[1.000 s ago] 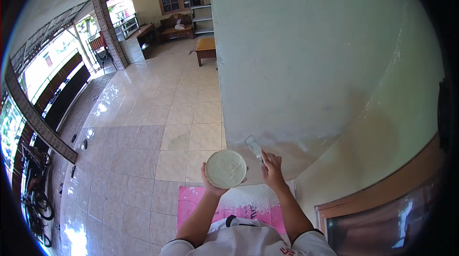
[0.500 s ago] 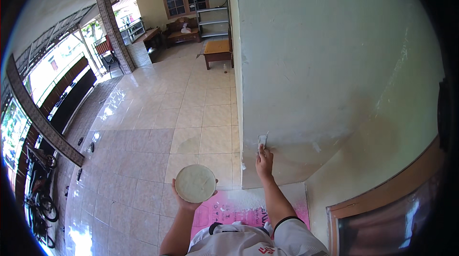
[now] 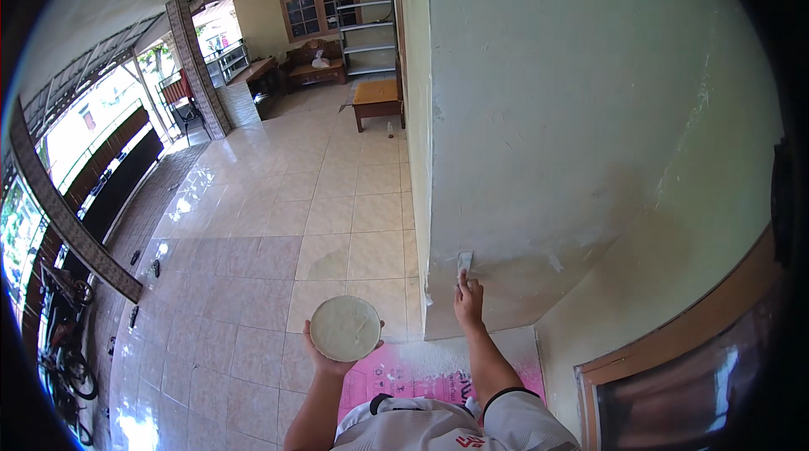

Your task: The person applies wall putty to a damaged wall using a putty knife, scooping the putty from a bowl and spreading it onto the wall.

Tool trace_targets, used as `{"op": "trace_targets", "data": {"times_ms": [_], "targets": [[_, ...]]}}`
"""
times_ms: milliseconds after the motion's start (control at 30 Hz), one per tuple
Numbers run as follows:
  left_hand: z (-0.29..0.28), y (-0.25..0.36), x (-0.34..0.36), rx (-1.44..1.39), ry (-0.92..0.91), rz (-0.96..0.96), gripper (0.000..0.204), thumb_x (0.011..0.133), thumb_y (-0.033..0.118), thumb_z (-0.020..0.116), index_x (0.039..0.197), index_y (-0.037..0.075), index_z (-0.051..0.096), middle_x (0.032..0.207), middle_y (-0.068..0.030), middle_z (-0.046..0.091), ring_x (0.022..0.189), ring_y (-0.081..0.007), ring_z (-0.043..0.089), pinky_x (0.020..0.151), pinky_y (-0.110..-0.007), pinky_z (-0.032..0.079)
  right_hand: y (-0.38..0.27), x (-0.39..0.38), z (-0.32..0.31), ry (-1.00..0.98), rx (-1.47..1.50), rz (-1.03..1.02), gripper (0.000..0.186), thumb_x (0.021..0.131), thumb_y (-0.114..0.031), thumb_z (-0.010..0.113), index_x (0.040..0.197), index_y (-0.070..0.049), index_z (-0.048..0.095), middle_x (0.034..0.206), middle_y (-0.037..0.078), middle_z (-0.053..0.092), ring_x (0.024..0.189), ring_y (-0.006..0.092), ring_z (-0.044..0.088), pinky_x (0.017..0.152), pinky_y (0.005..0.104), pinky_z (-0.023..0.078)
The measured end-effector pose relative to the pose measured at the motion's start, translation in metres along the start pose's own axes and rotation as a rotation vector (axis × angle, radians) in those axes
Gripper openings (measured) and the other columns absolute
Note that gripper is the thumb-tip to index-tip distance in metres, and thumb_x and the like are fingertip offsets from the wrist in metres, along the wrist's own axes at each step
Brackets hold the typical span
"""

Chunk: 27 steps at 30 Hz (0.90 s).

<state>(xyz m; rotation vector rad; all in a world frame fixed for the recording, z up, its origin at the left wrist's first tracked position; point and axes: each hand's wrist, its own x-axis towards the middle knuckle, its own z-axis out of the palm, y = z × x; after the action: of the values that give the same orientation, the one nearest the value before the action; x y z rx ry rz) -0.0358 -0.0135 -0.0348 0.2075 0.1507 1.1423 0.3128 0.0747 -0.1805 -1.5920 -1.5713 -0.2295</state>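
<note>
My left hand (image 3: 327, 362) holds up a round, shallow dish (image 3: 345, 328) of pale off-white paste, with fingers and thumb gripping its sides. My right hand (image 3: 469, 303) is closed around the handle of a small putty knife (image 3: 464, 263), the index finger stretched along it. The knife's flat blade lies against the lower part of the pale wall (image 3: 539, 114), a little in from its outer corner. The handle is mostly hidden by my fingers. Whitish smears and scratches mark the wall around and to the right of the blade.
Beneath me lies a pink printed sheet (image 3: 396, 371) dusted with white specks. A wood-framed window (image 3: 590, 405) is close at the right. Beyond the wall's corner stretches a tiled floor (image 3: 253, 282), with a low table (image 3: 378, 97), metal shelf and bench far off. Motorcycles (image 3: 63, 337) stand at the left.
The view has shifted slightly. My right hand and the putty knife sit a little lower in the picture, still at the wall. My left hand keeps the dish in nearly the same place.
</note>
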Motion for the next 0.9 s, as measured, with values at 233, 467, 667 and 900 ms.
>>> {"op": "trace_targets", "data": {"times_ms": [233,467,667,900], "targets": [[0.003,0.005,0.004,-0.011,-0.032,-0.036,0.104,0.084,0.086,0.047,0.161,0.017,0.037,0.159,-0.0262,0.04,0.142,-0.0625,0.037,0.096,-0.082,0.045,-0.014,0.046,-0.006,0.133,0.08,-0.027,0.078,0.089,0.003,0.07,0.161,-0.016,0.046,0.102,0.015,0.058,0.091,0.0332,0.055,0.083,0.0456,0.048],[0.009,0.001,0.012,-0.038,-0.079,-0.055,0.104,0.084,0.086,0.047,0.161,0.016,0.037,0.16,-0.0271,0.038,0.142,-0.0624,0.037,0.097,-0.083,0.044,0.012,-0.005,0.001,-0.063,-0.013,0.064,0.08,0.086,0.005,0.069,0.16,-0.016,0.046,0.105,0.017,0.059,0.095,0.0363,0.057,0.086,0.0461,0.049],[0.014,0.003,0.01,-0.044,-0.061,-0.067,0.103,0.085,0.085,0.047,0.161,0.016,0.038,0.158,-0.0283,0.04,0.139,-0.0633,0.04,0.097,-0.082,0.045,-0.021,0.031,-0.006,0.103,0.053,-0.077,0.08,0.086,0.003,0.072,0.16,-0.015,0.046,0.107,0.016,0.06,0.093,0.0362,0.056,0.083,0.0477,0.048],[0.01,0.001,0.014,-0.029,-0.073,-0.053,0.103,0.085,0.085,0.047,0.16,0.015,0.038,0.158,-0.0282,0.041,0.139,-0.0634,0.04,0.097,-0.082,0.045,0.003,-0.006,-0.001,-0.023,0.034,-0.071,0.081,0.086,0.003,0.072,0.16,-0.016,0.046,0.107,0.015,0.06,0.092,0.0355,0.055,0.084,0.0492,0.048]]}}
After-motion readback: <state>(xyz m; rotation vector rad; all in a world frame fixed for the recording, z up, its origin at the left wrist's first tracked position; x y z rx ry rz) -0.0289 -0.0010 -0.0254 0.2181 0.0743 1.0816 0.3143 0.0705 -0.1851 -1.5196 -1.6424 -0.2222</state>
